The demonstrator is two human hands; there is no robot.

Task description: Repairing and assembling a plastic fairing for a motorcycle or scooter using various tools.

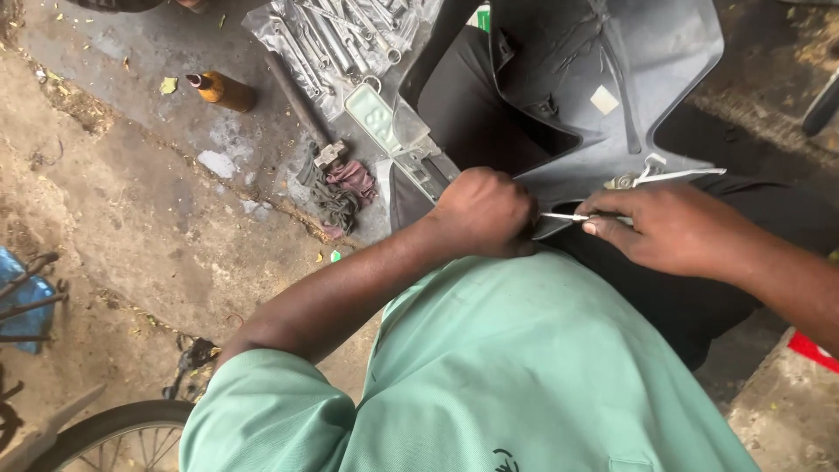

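A dark grey plastic body panel (603, 87) rests over my lap, its lower edge just above my green shirt. My left hand (483, 212) is closed in a fist on the panel's lower edge. My right hand (673, 229) pinches a thin metal tool (568, 217) with a pale handle, its tip pointing left toward my left fist at the panel's edge. A white strip (682, 175) and a small metal clip sit on the panel just above my right hand.
On the concrete ground lie several wrenches on a plastic sheet (336, 39), a brown bottle (223, 90), a long metal bar (297, 100), a hammer head and rags (341, 188). A bicycle wheel (114, 433) is at lower left, a blue object (22, 301) at far left.
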